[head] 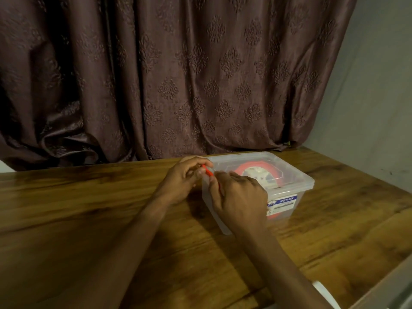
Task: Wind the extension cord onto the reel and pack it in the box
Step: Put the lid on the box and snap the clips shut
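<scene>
A clear plastic box (296,192) with its lid on stands on the wooden table (89,208), right of centre. Through the lid I see the red reel (252,169) with a white hub, lying inside. A red latch (208,171) sits at the box's left end. My left hand (185,177) pinches that latch from the left. My right hand (240,195) rests over the box's near left corner, fingertips on the latch and the lid edge. The cord itself cannot be made out apart from the red reel.
A dark brown patterned curtain (178,74) hangs behind the table and bunches on its far edge. A pale wall (379,97) stands at the right. A white object (325,293) shows at the bottom right, beside the table's near edge.
</scene>
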